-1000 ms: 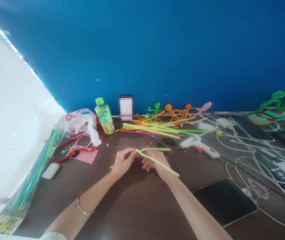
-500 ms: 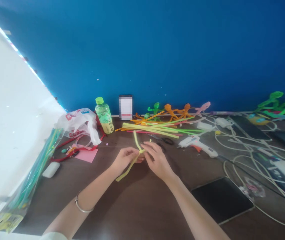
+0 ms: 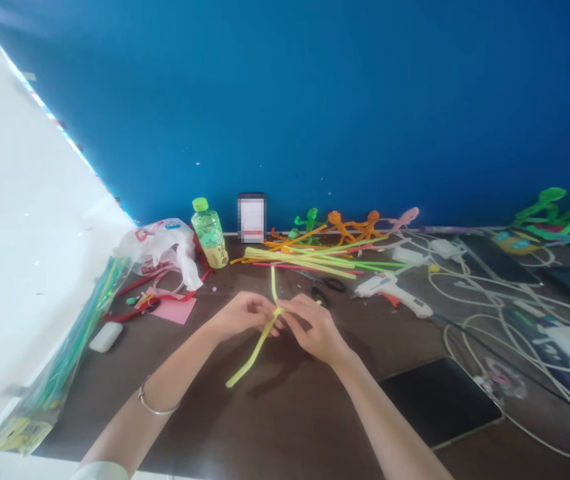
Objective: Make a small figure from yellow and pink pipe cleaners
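Observation:
Yellow pipe cleaners (image 3: 249,363) cross in a small knot between my two hands, over the dark table. My left hand (image 3: 245,317) pinches them from the left side of the crossing. Against the same crossing, my right hand (image 3: 312,327) closes its thumb and fingertips from the right. One yellow end points up and away, another hangs toward me at the lower left, and a short tip shows beyond my right fingers. Just behind my right hand lie black-handled scissors (image 3: 332,285). A pile of loose yellow, green, orange and pink pipe cleaners (image 3: 305,257) is beyond.
A white glue gun (image 3: 392,290) and a dark tablet (image 3: 442,400) lie to the right, near tangled white cables (image 3: 469,320). Pipe-cleaner figures (image 3: 345,227) line the blue wall. Leftward are a green-capped bottle (image 3: 209,233), a plastic bag (image 3: 162,243) and packaged pipe cleaners (image 3: 75,347).
The crossing has shifted slightly left and nearer to me, and the lower yellow end reaches further down. My right fingers have moved in closer to the knot.

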Motion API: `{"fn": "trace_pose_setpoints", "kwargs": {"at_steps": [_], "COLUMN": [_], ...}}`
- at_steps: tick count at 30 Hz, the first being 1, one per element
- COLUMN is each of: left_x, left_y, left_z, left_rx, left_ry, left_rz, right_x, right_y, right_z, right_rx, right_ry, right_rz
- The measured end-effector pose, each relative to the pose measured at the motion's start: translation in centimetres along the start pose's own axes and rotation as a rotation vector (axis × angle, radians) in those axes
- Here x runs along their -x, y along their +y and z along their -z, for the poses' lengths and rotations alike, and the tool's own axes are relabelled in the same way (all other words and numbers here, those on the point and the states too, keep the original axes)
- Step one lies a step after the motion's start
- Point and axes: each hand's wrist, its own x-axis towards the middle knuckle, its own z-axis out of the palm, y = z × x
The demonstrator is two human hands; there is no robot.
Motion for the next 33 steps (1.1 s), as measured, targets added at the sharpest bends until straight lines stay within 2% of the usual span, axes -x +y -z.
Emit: {"fn": "trace_pose_setpoints", "kwargs": {"at_steps": [4,7,11,15,20,25,27,30,33], "left_x": [-0.3,-0.5,-0.9,-1.7,-1.9,-1.1,-0.9,-0.7,-0.8], "left_y": [-0.2,-0.7,-1.7,-2.7,-2.7,-1.9,-1.7,-1.6,-1.4], "left_z": [-0.2,-0.8,-1.9,-2.9,-4.0,-4.2,-4.3,-4.4,-4.4], "left_rx": [-0.030,-0.070,-0.135,-0.039,0.018,-0.265,-0.331,-0.344,-0.255], "left_ry": [0.064,0.136,0.304,0.398,0.486,0.642,0.663,0.657,0.610], "left_rz": [-0.059,-0.151,-0.229,-0.335,-0.397,-0.461,-0.483,-0.485,-0.458], "right_x": [-0.2,-0.4,-0.6,-0.6,-0.8,-1.0,-1.0,-1.0,-1.0], "right_y": [0.2,0.2,-0.1,-0.7,-1.1,-0.5,-0.4,-0.5,-0.7], "right_z": [-0.2,-0.6,-1.4,-1.9,-1.5,-0.9,-0.7,-0.4,-0.2], "right_rx": [0.011,0.006,-0.056,-0.191,-0.420,-0.875,-1.006,-1.022,-0.969], "right_ry": [0.008,0.096,0.219,0.279,0.232,0.169,0.128,0.109,0.130], "right_rz": [-0.001,-0.059,-0.174,-0.266,-0.375,-0.497,-0.572,-0.646,-0.661]}}
